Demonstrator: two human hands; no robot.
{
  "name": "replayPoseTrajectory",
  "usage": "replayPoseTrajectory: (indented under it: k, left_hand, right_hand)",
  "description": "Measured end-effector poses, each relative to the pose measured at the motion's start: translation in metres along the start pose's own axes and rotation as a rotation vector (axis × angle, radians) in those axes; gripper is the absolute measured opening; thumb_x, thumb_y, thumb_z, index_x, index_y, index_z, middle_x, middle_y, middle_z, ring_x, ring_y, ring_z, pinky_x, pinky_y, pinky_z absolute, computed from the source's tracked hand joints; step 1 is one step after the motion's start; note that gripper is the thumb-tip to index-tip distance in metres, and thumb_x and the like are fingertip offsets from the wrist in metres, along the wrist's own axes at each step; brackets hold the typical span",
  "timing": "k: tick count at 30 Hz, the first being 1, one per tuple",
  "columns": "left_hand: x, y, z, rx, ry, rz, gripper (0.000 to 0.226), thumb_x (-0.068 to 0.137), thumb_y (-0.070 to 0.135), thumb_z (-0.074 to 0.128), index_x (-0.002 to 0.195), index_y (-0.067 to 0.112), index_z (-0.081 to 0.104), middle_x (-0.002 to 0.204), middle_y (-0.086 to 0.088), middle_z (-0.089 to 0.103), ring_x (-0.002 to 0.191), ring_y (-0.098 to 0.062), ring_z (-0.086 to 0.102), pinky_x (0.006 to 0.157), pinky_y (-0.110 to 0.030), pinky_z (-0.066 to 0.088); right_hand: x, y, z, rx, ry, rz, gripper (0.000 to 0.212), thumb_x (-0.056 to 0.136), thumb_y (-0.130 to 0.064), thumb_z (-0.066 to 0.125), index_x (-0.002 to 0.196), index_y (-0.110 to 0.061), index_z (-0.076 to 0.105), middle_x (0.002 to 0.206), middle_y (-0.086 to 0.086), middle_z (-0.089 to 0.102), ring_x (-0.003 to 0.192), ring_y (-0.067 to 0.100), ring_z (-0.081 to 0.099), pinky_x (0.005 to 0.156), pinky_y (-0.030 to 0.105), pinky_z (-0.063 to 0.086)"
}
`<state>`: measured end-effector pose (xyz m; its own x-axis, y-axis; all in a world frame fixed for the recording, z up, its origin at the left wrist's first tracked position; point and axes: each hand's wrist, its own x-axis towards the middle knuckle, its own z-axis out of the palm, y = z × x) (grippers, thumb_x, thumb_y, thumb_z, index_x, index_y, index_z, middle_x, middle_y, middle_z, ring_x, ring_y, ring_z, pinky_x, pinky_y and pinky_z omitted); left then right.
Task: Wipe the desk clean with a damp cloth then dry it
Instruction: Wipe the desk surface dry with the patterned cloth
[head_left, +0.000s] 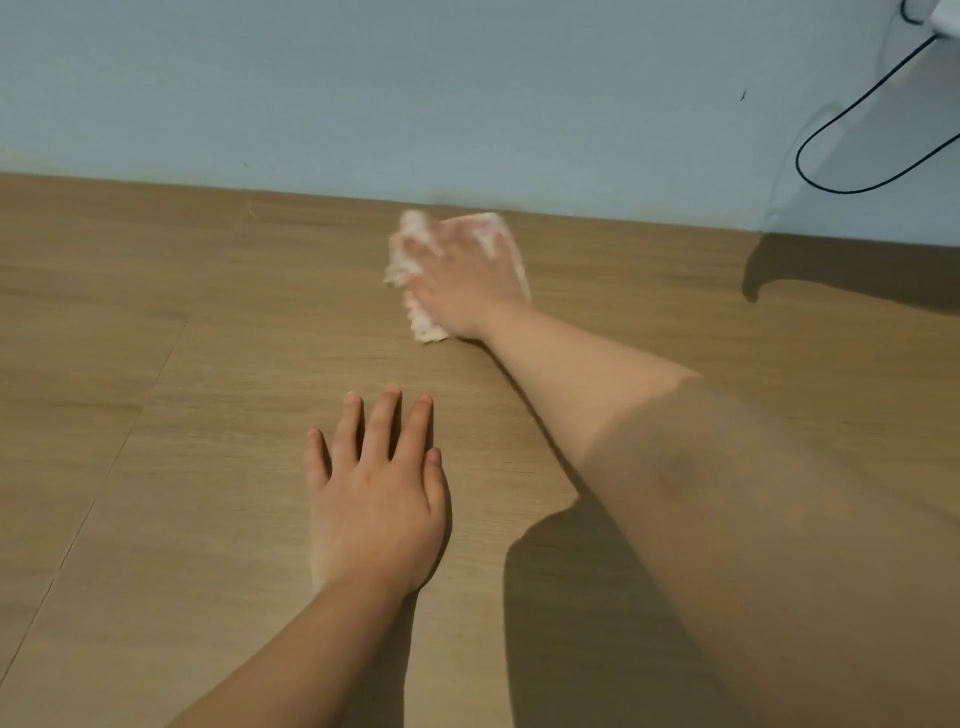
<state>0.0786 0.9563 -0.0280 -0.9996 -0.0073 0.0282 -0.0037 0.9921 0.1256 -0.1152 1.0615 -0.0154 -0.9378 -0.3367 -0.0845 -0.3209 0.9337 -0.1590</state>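
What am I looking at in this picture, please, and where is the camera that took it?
There is no machine here: a person is working with two bare hands. The single picture comes from a camera worn on the person's head, looking forward and down. The surface is a wooden desk set against a pale blue wall. The left hand lies flat on the desk, holding nothing. The right hand reaches towards the wall and presses a pale cloth onto the wood. The hand and cloth are blurred. A black cable loops in front of the wall at the upper right.
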Motion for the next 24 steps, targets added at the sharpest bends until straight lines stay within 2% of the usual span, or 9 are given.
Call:
replayPoseTrajectory:
  k: [5,8,10,14,16,18,21,23,24]
  left_hand:
    - [0.000,0.001,0.000,-0.001,-0.022,-0.014,0.056,0.091,0.040,0.017,0.139,0.026,0.040,0.145,-0.003,0.040,0.138,-0.031,0.027,0.110,-0.054,0.019]
    - [0.001,0.001,-0.001,0.005,-0.032,-0.013,0.056,0.090,0.040,0.016,0.139,0.026,0.040,0.145,-0.002,0.040,0.138,-0.030,0.026,0.110,-0.054,0.019]
    - [0.000,0.001,-0.001,-0.004,-0.048,-0.013,0.059,0.090,0.041,0.013,0.141,0.027,0.038,0.147,-0.001,0.037,0.139,-0.030,0.024,0.111,-0.053,0.016]
    - [-0.002,0.003,-0.006,-0.023,-0.067,-0.022,0.066,0.085,0.044,0.003,0.143,0.030,0.033,0.151,0.002,0.029,0.142,-0.026,0.015,0.113,-0.050,0.010]
    - [0.000,0.003,-0.008,-0.026,-0.077,-0.021,0.069,0.083,0.045,-0.001,0.144,0.031,0.028,0.153,0.003,0.023,0.143,-0.025,0.009,0.113,-0.048,0.006]
    - [0.001,0.005,-0.009,-0.010,-0.099,-0.022,0.061,0.089,0.044,0.002,0.146,0.032,0.020,0.155,0.004,0.017,0.143,-0.024,0.004,0.114,-0.047,0.004]
    - [-0.002,0.004,-0.009,0.025,-0.105,-0.012,0.051,0.097,0.039,0.016,0.147,0.031,0.015,0.156,0.003,0.012,0.143,-0.025,0.001,0.114,-0.048,0.003]
    - [-0.003,0.004,-0.010,0.037,-0.093,0.010,0.048,0.097,0.036,0.022,0.145,0.030,0.025,0.154,0.000,0.021,0.142,-0.028,0.010,0.112,-0.050,0.009]
    - [-0.004,0.006,-0.012,0.033,-0.076,0.051,0.046,0.095,0.032,0.027,0.141,0.029,0.035,0.150,-0.004,0.030,0.138,-0.030,0.022,0.109,-0.051,0.017]
  right_hand:
    - [-0.044,0.124,-0.010,0.013,0.070,0.527,0.053,0.096,-0.049,0.015,0.147,-0.034,0.012,0.157,-0.004,0.007,0.143,0.024,0.004,0.110,0.058,0.000]
    - [-0.067,0.129,-0.011,0.095,0.062,0.756,0.056,0.096,-0.051,0.016,0.149,-0.033,0.008,0.158,0.001,-0.001,0.143,0.028,-0.003,0.110,0.061,-0.004]
    - [-0.074,0.092,-0.005,0.086,0.089,0.626,0.056,0.097,-0.048,0.021,0.148,-0.029,0.012,0.157,0.004,0.002,0.143,0.029,0.000,0.109,0.061,-0.003]
    - [-0.121,0.000,0.013,0.019,0.013,0.053,0.052,0.098,-0.049,0.016,0.148,-0.038,0.006,0.157,-0.007,-0.005,0.144,0.019,-0.008,0.112,0.053,-0.009]
    - [-0.149,0.000,0.013,-0.034,-0.016,-0.015,0.051,0.098,-0.050,0.016,0.147,-0.040,0.005,0.157,-0.009,-0.004,0.144,0.016,-0.008,0.113,0.049,-0.009]
    - [-0.171,0.034,0.013,-0.071,0.007,0.142,0.051,0.098,-0.049,0.015,0.147,-0.040,0.006,0.157,-0.008,-0.001,0.144,0.016,-0.004,0.114,0.048,-0.005]
    - [-0.222,0.093,0.007,-0.005,0.030,0.600,0.052,0.096,-0.050,0.011,0.147,-0.040,0.003,0.157,-0.008,-0.004,0.144,0.018,-0.004,0.114,0.050,0.000]
    - [-0.258,0.099,0.005,0.066,0.042,0.797,0.054,0.096,-0.052,0.009,0.147,-0.041,0.000,0.157,-0.007,-0.006,0.144,0.019,-0.007,0.114,0.051,-0.001]
    - [-0.271,0.087,0.008,0.059,0.025,0.817,0.054,0.095,-0.052,0.008,0.147,-0.040,-0.003,0.157,-0.006,-0.009,0.144,0.019,-0.008,0.114,0.052,-0.002]
